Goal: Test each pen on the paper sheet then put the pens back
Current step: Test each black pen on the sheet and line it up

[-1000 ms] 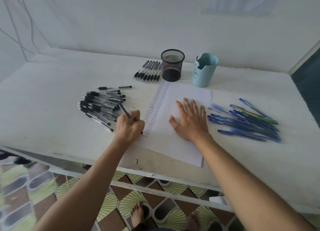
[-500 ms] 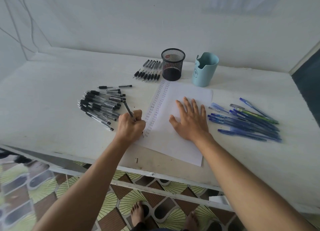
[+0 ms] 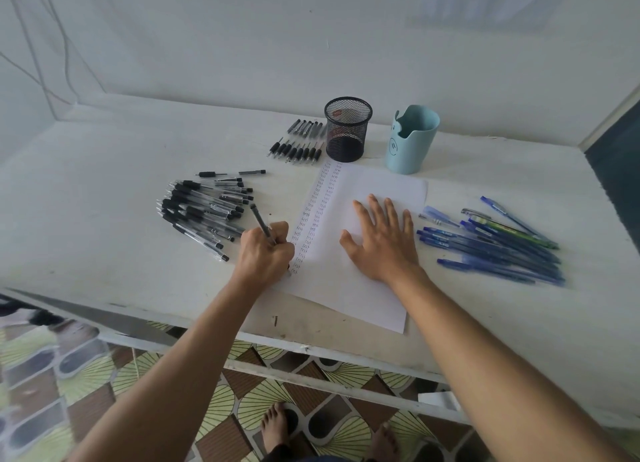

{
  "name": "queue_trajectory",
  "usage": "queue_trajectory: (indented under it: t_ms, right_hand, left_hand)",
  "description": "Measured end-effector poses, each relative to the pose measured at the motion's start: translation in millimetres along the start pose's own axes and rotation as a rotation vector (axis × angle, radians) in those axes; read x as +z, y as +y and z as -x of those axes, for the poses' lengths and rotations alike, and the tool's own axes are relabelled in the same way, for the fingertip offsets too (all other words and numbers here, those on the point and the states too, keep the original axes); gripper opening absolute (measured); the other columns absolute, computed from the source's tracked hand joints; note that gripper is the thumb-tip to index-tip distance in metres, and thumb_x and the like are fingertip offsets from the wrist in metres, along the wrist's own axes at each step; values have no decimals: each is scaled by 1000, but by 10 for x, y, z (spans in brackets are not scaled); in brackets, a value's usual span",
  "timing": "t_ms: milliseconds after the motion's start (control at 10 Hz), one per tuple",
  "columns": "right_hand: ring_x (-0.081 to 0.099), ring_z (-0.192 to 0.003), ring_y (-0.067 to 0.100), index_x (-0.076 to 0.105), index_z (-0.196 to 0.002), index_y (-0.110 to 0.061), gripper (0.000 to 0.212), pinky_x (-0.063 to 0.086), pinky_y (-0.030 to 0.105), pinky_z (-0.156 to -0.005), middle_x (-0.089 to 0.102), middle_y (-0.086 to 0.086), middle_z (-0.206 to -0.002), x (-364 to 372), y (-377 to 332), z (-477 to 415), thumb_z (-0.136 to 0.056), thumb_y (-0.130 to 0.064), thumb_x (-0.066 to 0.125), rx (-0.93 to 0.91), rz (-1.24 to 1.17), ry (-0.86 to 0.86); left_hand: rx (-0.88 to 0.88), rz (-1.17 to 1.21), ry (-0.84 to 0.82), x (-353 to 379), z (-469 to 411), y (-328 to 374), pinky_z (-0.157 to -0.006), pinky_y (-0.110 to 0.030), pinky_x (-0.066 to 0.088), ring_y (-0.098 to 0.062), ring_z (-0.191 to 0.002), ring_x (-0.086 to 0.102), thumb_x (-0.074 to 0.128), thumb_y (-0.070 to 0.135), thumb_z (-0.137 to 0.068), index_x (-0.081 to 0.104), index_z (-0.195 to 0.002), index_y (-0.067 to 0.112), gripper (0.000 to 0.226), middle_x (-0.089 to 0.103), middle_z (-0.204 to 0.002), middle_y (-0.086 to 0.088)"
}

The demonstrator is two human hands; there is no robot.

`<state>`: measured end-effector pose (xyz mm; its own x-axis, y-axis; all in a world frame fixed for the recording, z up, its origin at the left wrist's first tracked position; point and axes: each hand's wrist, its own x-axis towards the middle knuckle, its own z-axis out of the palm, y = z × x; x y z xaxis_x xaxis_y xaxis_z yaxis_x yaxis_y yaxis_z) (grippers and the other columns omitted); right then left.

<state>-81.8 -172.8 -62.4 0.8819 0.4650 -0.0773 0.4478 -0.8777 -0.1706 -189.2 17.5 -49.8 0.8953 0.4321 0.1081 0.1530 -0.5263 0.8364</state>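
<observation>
The left hand [image 3: 265, 253] grips a pen [image 3: 260, 223]. The tip is down on the paper [image 3: 377, 188], at the bottom of a row of small written words along the paper's left side. The right hand [image 3: 384, 243] lies flat and open on the paper and holds it down.

The paper lies in the middle of the worktop [image 3: 104, 202], near the front edge. A black pile [image 3: 201, 208] of pens sits toward the left edge. The blue pens [image 3: 495, 247] lie toward the right edge. A neat row of pens [image 3: 299, 146] lies by the mesh cup [image 3: 347, 129] near the back edge, with a blue cup [image 3: 410, 143] beside it.

The words run very close to the paper's side, so the pen could slip off and mark the worktop. If the right hand lifts, the paper could slide. The left arm could bump the black pile, and pens might roll off the front edge.
</observation>
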Motion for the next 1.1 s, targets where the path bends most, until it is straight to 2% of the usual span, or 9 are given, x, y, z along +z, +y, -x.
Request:
queue_trajectory:
  t_ms: [100,300,400,500,800,900,1000,1100]
  right_hand:
    - [-8,-154,26,5,-160,-29,71,-7,54,-122,-4,1,-168,-6,-4,-1,-98,-60,24,4,-1,1]
    - [-7,-154,26,7,-160,-29,71,-7,54,-122,-2,1,-168,-8,-4,2,-98,-60,26,5,-2,9]
    - [-7,-154,26,7,-160,-29,71,-7,54,-122,-3,1,-168,-15,-7,9,-98,-60,26,4,-3,5]
    - [-7,-154,26,8,-160,-29,71,-6,54,-122,-2,1,-168,-15,-12,9,-98,-60,26,5,-9,6]
    - [-7,-154,26,8,-160,-29,71,-7,54,-122,-2,1,-168,-7,-9,11,-98,-60,27,7,-16,9]
    - [-7,-154,26,7,-160,-29,71,-7,53,-122,-3,1,-168,-11,-7,9,-98,-60,27,6,-12,6]
    - [-7,-154,26,8,-160,-29,71,-7,54,-122,-3,1,-168,-5,-7,6,-98,-60,27,5,-13,9]
    - [-8,-154,26,7,-160,-30,71,-7,54,-122,-4,1,-168,-16,-6,7,-98,-60,26,4,-9,2]
  left_hand:
    - [-17,29,-1,-7,6,-1,-49,-33,27,-17,-54,31,46,5,-56,31,-59,8,16,27,-53,-1]
    - [-6,13,-18,-1,30,17,-48,-30,25,-18,-52,28,45,8,-56,30,-51,19,20,23,-49,9]
    - [-2,-1,-19,-6,30,26,-47,-29,25,-18,-53,28,45,9,-55,32,-53,17,16,25,-50,5]
    - [1,12,-13,-4,28,29,-47,-28,25,-16,-52,28,49,2,-60,30,-54,16,24,25,-51,5]
    - [11,14,-18,3,36,40,-46,-28,23,-16,-53,25,47,9,-55,32,-52,18,18,23,-50,8]
    - [27,-9,-21,5,41,39,-48,-29,23,-19,-55,25,47,10,-56,33,-50,21,19,24,-51,4]
    - [3,24,-18,-1,26,25,-49,-29,27,-18,-53,28,48,8,-56,32,-51,19,21,26,-50,5]
    - [-91,263,33,-45,-9,2,-45,-28,33,-17,-44,37,53,2,-58,39,-49,21,25,37,-46,6]
